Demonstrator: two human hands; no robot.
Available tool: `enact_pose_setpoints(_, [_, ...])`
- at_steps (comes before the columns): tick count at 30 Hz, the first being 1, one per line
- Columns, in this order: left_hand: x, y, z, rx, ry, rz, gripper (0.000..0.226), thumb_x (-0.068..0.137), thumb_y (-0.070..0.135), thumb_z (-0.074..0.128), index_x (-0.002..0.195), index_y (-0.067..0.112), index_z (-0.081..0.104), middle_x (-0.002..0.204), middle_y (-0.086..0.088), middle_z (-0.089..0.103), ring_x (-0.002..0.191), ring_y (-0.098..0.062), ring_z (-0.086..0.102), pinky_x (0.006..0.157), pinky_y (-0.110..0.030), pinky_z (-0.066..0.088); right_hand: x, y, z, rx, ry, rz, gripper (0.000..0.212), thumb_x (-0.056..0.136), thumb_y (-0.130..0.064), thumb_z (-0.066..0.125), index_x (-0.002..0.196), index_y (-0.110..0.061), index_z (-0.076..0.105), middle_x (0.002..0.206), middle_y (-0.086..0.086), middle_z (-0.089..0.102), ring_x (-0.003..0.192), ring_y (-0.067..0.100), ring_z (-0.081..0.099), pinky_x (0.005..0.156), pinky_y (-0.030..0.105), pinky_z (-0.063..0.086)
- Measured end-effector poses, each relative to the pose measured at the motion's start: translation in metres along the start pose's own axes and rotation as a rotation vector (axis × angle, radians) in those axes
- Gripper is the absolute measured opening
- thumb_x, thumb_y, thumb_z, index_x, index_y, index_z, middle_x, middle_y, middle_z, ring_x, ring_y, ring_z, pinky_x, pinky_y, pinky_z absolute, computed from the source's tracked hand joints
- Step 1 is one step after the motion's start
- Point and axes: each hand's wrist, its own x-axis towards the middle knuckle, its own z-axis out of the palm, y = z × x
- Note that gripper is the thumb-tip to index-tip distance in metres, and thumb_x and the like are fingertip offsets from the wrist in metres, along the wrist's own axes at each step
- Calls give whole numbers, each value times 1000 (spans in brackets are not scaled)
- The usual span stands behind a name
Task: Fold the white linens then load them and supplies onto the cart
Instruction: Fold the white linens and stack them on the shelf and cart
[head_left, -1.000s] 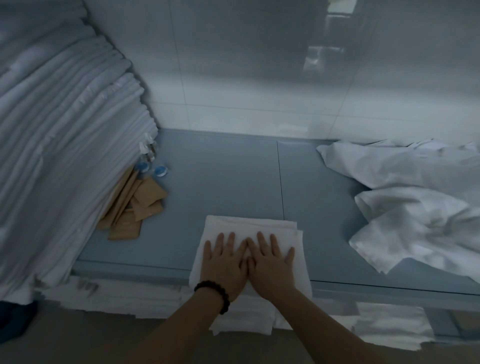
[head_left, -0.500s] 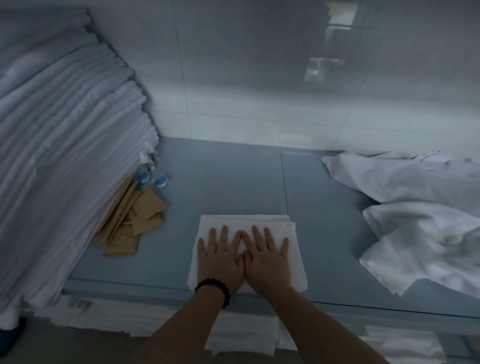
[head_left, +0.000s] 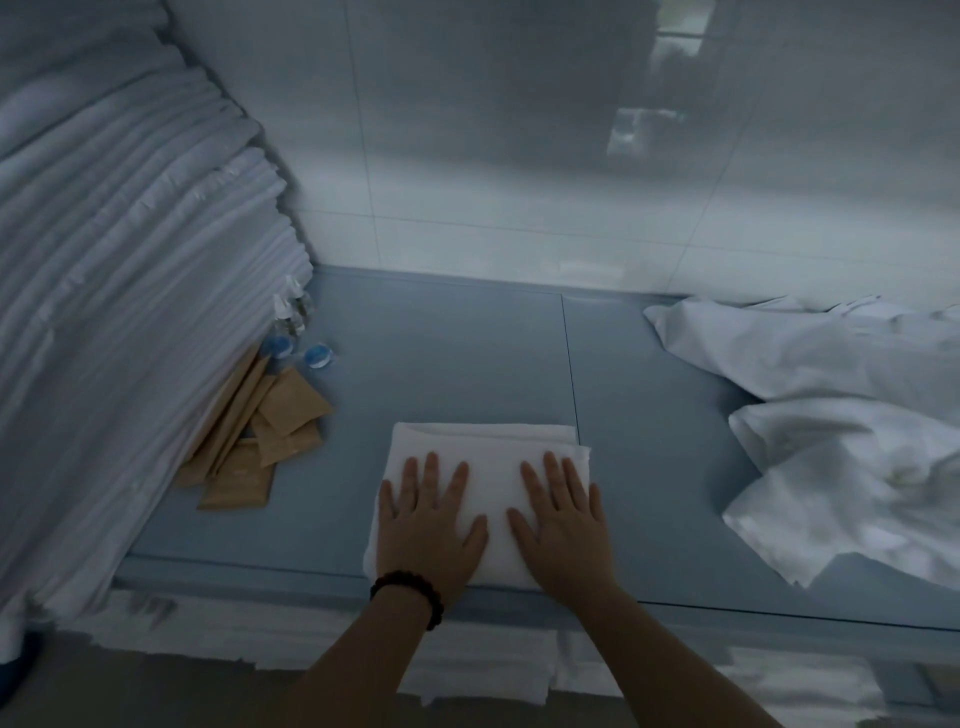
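Note:
A folded white linen (head_left: 493, 447) lies flat near the front edge of the blue table (head_left: 441, 358). My left hand (head_left: 423, 525), with a dark bead bracelet at the wrist, presses flat on the linen's left half. My right hand (head_left: 563, 525) presses flat on its right half, fingers spread. A gap of cloth shows between the two hands. A heap of unfolded white linens (head_left: 841, 426) lies at the table's right. Brown paper packets (head_left: 260, 441), small clear bottles (head_left: 291, 317) and round blue-capped items (head_left: 317, 356) lie at the left.
A tall leaning stack of folded white linens (head_left: 119, 312) fills the left side and reaches over the packets. A white tiled wall (head_left: 519, 156) stands behind the table. More white cloth (head_left: 467, 670) shows below the table's front edge.
Both hands have slid apart across the folded linen, from touching at the middle to its left and right halves. The camera has moved a little closer.

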Motion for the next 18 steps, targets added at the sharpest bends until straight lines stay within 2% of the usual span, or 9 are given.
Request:
enact_pose_setpoints(2, [3,3,-4,-4,-38,-33,70,90,62,20,152,37,-3,162,-1,-6,148,-24,-8,116,-52,-6,3,-3,-5,-12,-28,9,64,96,-59,14,153,-33,0,162,0,-7,148,21,-11,117,47,-7])
enact_pose_setpoints(4, [6,9,-11,-13,-25,-65,66,91,54,27,152,34,13,162,-3,6,148,-24,0,115,-52,-6,8,-11,-10,-14,-46,17,60,99,-55,16,153,-31,6,162,2,-2,148,25,-7,116,51,-9])
enact_pose_setpoints(7, [19,16,-21,1,31,1,58,92,40,33,149,28,27,160,-5,17,148,-26,1,110,-48,-21,19,-31,-13,7,-81,-110,55,101,-47,18,153,-33,8,162,-1,1,148,23,-6,114,56,-11])
enact_pose_setpoints(8, [24,16,-22,11,23,44,58,93,36,33,150,28,26,160,-4,15,148,-26,-2,110,-47,-23,22,-36,-12,-2,-98,-169,56,101,-45,19,153,-31,4,162,-1,-1,148,22,-8,114,57,-11])
enact_pose_setpoints(10, [33,13,-20,32,-12,88,57,96,33,29,152,28,18,161,-3,10,148,-26,-5,114,-47,-17,28,-42,-10,-23,-108,-229,59,101,-42,19,153,-27,-3,162,-3,-7,147,22,-13,115,58,-11])
enact_pose_setpoints(13, [38,2,-12,26,-41,86,61,96,37,26,153,29,8,162,-5,4,148,-27,-3,117,-46,-9,32,-42,-3,-8,-48,-250,56,101,-42,17,153,-31,-1,162,-6,-4,147,19,-13,115,53,-14])
enact_pose_setpoints(15, [41,-10,-9,51,-43,104,65,95,47,25,153,29,4,162,-6,1,148,-27,-2,117,-45,-6,34,-35,-1,8,-24,-264,55,101,-45,18,153,-35,4,161,-7,0,148,17,-9,115,48,-15])
enact_pose_setpoints(18, [44,-29,-6,37,-63,72,75,91,65,21,153,31,-4,161,-6,-6,148,-23,-4,118,-42,-4,39,-18,-1,-34,-6,-196,62,97,-58,15,153,-34,2,161,-6,-3,148,16,-9,117,43,-14])
